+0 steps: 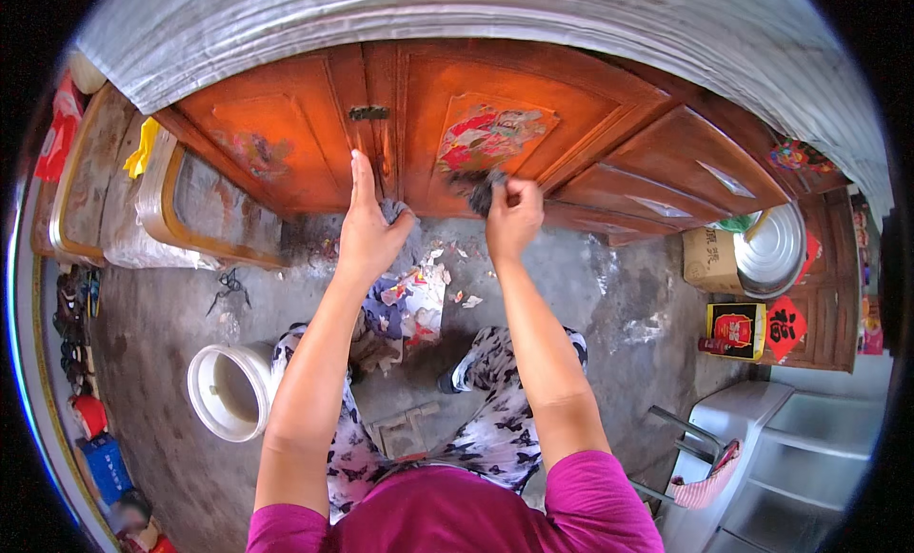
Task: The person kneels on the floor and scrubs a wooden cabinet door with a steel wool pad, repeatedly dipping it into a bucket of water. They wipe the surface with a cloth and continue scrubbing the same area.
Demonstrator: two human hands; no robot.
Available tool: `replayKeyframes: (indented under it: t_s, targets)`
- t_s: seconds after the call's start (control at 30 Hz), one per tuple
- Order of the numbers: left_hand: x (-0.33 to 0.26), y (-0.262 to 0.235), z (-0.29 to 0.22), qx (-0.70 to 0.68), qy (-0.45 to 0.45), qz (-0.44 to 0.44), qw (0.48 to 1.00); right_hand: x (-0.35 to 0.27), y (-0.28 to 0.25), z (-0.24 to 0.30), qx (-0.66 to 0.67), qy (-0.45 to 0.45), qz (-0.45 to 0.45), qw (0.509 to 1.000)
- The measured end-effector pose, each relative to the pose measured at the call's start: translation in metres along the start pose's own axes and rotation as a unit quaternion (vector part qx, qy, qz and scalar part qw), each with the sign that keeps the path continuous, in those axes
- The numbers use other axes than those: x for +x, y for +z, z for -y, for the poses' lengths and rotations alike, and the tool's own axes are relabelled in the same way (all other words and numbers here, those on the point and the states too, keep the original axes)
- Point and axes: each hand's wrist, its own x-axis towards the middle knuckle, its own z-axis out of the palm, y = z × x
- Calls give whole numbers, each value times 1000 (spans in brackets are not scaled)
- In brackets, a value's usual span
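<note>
Orange wooden door (571, 106): right hand (512, 215) clenched on soft dark scrubber (484, 187), best gripped bunched; left hand (367, 225) pinches limp grey cloth (396, 210).

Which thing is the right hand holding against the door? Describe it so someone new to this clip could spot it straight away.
Start at the big orange wooden double door. Its right leaf carries a torn, mostly red paper picture. Just below that picture's lower edge, the right hand grips a dark grey scrubbing pad pressed to the wood. It is darker and smaller than the paler grey cloth bunched under the left hand.
</note>
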Motion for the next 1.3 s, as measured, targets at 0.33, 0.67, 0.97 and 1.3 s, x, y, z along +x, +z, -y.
replayKeyframes:
  t_s: [0.33,0.67,0.97,1.3]
  targets:
    - [-1,8,12,13,2,11,1000,-11,13,-10,42,96,5,994]
    - [-14,26,52,25,20,-3,999,-35,40,-49,103,163,27,981]
    - [-5,23,34,8,10,20,1000,-37,51,-104,63,177,22,982]
    - [4,-2,47,9,-46,30,998,-30,66,-20,78,19,-56,995]
